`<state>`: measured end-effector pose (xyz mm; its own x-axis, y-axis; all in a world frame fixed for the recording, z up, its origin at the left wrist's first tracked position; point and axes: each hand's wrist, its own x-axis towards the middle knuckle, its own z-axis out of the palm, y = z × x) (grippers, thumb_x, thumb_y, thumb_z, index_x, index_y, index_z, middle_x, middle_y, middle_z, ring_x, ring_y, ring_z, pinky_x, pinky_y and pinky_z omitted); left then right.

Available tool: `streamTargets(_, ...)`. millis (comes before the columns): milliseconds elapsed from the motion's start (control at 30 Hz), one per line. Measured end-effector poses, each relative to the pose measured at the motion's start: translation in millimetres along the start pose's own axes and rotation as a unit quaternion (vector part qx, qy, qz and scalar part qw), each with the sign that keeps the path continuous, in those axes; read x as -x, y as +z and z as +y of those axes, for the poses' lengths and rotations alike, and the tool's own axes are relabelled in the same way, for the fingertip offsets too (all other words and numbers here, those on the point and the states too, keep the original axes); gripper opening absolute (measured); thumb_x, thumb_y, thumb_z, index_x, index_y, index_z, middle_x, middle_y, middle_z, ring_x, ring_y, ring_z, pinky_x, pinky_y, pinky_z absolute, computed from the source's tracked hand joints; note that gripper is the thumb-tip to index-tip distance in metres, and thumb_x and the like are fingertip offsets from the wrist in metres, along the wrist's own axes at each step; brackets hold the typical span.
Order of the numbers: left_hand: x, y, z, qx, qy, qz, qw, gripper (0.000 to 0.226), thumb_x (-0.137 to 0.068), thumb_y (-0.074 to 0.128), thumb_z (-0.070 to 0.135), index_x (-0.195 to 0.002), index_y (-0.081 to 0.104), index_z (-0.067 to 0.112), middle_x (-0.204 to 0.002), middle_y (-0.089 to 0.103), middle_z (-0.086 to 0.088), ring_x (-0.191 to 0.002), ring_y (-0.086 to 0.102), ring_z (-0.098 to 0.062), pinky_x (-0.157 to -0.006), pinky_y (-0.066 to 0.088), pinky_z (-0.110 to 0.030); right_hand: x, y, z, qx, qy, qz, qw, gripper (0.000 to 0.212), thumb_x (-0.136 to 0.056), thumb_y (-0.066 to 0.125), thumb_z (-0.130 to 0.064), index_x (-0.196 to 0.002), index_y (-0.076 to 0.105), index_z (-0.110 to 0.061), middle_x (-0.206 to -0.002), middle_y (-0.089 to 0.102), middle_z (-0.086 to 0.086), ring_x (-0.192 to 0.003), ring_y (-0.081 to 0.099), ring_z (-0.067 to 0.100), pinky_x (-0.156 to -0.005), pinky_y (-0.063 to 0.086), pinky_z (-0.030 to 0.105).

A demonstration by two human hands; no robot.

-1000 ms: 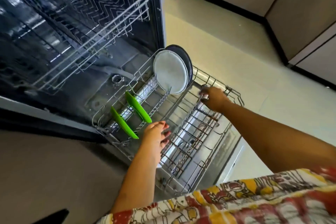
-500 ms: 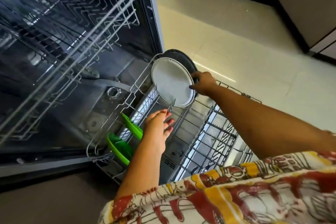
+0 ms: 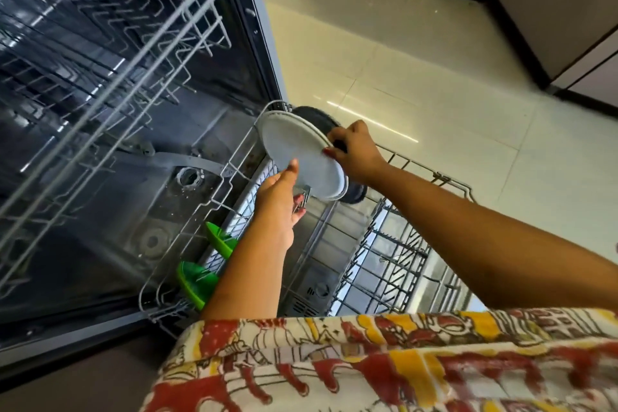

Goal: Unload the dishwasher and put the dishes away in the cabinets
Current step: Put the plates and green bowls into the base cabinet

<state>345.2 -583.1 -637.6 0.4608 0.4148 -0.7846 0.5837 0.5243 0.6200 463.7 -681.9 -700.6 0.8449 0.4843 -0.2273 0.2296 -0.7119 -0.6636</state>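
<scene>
A white plate (image 3: pixel 294 147) stands on edge at the back of the pulled-out lower rack (image 3: pixel 444 179), with a dark plate (image 3: pixel 316 115) right behind it. My right hand (image 3: pixel 354 150) pinches the white plate's right rim, thumb on its face. My left hand (image 3: pixel 282 201) is at the plate's lower left edge, thumb touching the rim, fingers curled under it and partly hidden. Two green plates (image 3: pixel 195 281) stand in the rack's left tines, beside my left forearm.
The dishwasher tub (image 3: pixel 110 184) is open, and the upper wire rack (image 3: pixel 140 40) juts out above at the left. Pale tiled floor (image 3: pixel 418 70) lies to the right. Cabinet fronts (image 3: pixel 561 3) with a dark plinth run along the far right.
My right hand has left the rack's far rim and taken the white plate's edge. My left hand has risen to the plate's lower edge. The view has moved closer.
</scene>
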Motion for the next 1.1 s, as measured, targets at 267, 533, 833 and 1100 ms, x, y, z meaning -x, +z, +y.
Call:
streamTargets(267,-2.4,21.0,14.2,0.056,-0.006,-0.031,0.998,0.070,-0.079,0.057,0.061,-0.124,0.049,0.007,-0.119,0.058,-0.014,-0.107,0.057,-0.033,-0.091,0.051,-0.046,63.7,-6.6,-32.0,0.114,-0.148,0.087,0.978,0.022,-0.091,0.057,-0.027,-0.108,0.062,-0.014,-0.111,0.045,0.010,-0.095,0.040,0.019,-0.069,0.038,0.026)
streamTargets(533,4.9,1.0,-20.9,0.236,0.000,0.143,0.961,0.036,-0.092,0.046,0.011,-0.128,0.050,0.008,-0.120,0.059,-0.015,-0.092,0.059,-0.028,-0.057,0.053,-0.034,110.6,-21.7,-20.6,0.102,-0.214,0.033,0.971,0.024,-0.087,0.064,-0.029,-0.110,0.061,-0.034,-0.114,0.052,0.012,-0.090,0.050,0.023,-0.067,0.049,0.030)
streamTargets(833,102.1,-22.9,-81.1,0.387,0.035,0.149,0.909,0.037,-0.091,0.059,0.014,-0.127,0.049,0.017,-0.110,0.060,-0.004,-0.103,0.057,-0.023,-0.071,0.054,-0.036,157.2,-67.3,51.6,-0.312,0.178,0.214,0.909,0.045,-0.094,0.048,-0.003,-0.130,0.040,-0.029,-0.106,0.056,0.002,-0.085,0.058,0.013,-0.067,0.051,0.028)
streamTargets(1100,193.7,-42.1,-155.6,0.419,0.007,0.129,0.899,0.043,-0.093,0.050,0.004,-0.131,0.047,0.023,-0.115,0.058,-0.004,-0.104,0.053,-0.026,-0.073,0.047,-0.042,253.3,-68.9,83.8,-0.363,0.433,0.101,0.819,0.035,-0.090,0.061,-0.036,-0.091,0.062,-0.001,-0.107,0.064,0.029,-0.078,0.064,0.035,-0.071,0.055,0.037)
